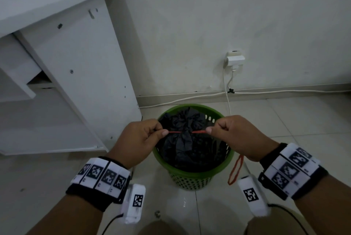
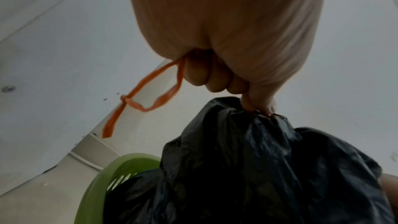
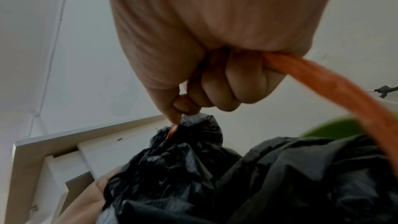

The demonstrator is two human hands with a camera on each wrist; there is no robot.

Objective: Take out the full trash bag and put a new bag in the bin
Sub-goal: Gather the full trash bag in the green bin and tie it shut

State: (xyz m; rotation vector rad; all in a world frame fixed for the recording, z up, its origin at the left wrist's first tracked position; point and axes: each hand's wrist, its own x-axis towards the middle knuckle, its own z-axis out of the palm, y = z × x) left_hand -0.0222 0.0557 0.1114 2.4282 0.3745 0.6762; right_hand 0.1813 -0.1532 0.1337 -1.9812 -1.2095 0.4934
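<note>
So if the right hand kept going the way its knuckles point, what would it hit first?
Most likely the gathered neck of the black bag, cinched by the red drawstring that the right hand pinches. Beyond it waits the left hand. Depth is unclear, so it might pass just above the bag.

What you can't see

The black bag [image 1: 182, 139] hides the green bin's [image 1: 191, 170] inside from you; its contents stay covered, and both wrist views cut the bag off at the bottom edge. Your left hand [image 1: 141, 139] and right hand [image 1: 237, 135] bury the middle of the orange drawstring [image 1: 199, 131] in their fists. In the right wrist view, the string's loop blurs and runs off the right edge.
</note>
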